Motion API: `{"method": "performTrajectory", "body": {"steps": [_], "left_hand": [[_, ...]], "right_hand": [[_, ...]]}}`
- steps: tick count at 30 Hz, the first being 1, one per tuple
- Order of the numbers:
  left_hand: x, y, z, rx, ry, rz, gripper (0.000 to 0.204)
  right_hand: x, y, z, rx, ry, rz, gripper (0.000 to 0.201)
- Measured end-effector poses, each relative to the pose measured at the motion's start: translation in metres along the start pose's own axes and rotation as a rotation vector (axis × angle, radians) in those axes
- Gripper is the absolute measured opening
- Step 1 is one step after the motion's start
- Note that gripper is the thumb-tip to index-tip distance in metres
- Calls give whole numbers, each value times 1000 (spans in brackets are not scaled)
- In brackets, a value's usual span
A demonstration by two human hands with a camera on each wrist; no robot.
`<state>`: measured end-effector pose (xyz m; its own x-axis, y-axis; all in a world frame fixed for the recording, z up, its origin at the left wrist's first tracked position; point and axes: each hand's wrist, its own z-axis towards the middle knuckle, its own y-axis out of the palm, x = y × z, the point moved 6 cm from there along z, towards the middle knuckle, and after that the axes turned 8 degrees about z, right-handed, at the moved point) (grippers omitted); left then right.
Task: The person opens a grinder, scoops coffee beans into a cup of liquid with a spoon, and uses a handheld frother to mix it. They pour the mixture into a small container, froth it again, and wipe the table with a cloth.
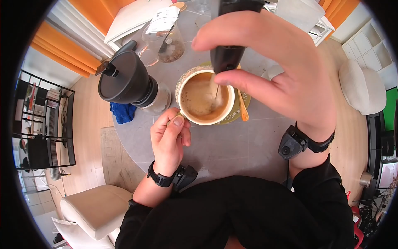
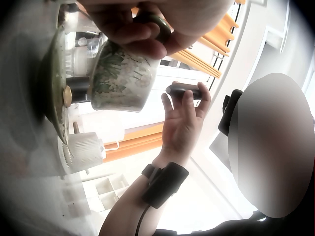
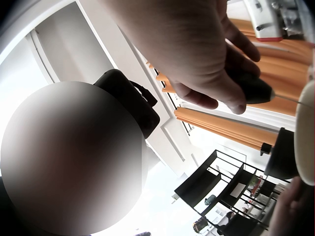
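Note:
My left hand (image 1: 168,135) pinches the handle of a patterned cup (image 2: 120,81). The cup holds foamy, light-brown coffee (image 1: 198,99). In the left wrist view, a gap shows between the cup's base and the green saucer (image 2: 55,93) beneath it. Above the cup, my right hand (image 1: 300,58) grips a black handheld milk frother (image 1: 228,56), thumb on one side and fingers on the other. Its thin wire shaft dips into the coffee, where the whisk end is hidden. A small wooden spoon (image 1: 243,111) lies on the saucer, right of the cup.
A black-topped coffee grinder (image 1: 126,79) with a clear base stands left of the cup, by a blue cloth (image 1: 123,113). Behind are a clear container (image 1: 174,52) of brown bits with a dark spoon, and a white packet (image 1: 163,20). A beige chair (image 1: 95,209) sits at lower left.

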<state>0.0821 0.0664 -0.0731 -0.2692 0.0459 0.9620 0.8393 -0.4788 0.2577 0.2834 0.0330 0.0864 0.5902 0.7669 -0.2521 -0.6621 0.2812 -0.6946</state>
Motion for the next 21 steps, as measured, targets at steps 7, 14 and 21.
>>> {"method": "performTrajectory", "body": {"steps": [7,14,21], "left_hand": [[0,1,0,-3,2,1,19],[1,1,-1,-6,1,0,18],[-1,0,0,-3,-1,-7,18]], "right_hand": [[-9,5,-3,300,14,222,36],[-2,5,-2,238,-27,233,36],[-14,-5,6,126,18,77,36]]}}
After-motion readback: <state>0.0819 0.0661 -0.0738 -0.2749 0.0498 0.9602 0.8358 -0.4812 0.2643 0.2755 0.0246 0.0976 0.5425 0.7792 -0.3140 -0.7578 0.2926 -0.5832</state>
